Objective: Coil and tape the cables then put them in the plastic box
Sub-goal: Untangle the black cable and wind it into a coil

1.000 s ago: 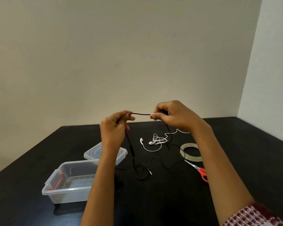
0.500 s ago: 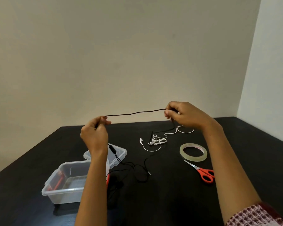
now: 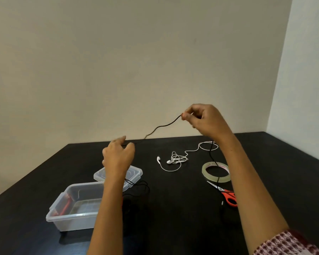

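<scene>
A thin black cable [image 3: 162, 126] hangs slack in the air between my two hands. My right hand [image 3: 203, 120] pinches it high up, and one end drops from that hand across the tape roll to the table. My left hand [image 3: 118, 157] is lower, above the box lid, fingers loosely curled around the cable; the rest trails under my forearm to a loose pile on the table. A tangled white earphone cable [image 3: 175, 159] lies on the black table. The clear plastic box [image 3: 75, 216] stands open at the front left.
The box's clear lid [image 3: 134, 172] lies just behind the box. A roll of clear tape [image 3: 204, 170] and red-handled scissors [image 3: 228, 197] lie at the right, under my right forearm. Walls close the table's far and right sides.
My right hand has risen and moved right. My left hand has dropped and shifted right, so the taut cable between them now sags. The loose end swung over the tape.
</scene>
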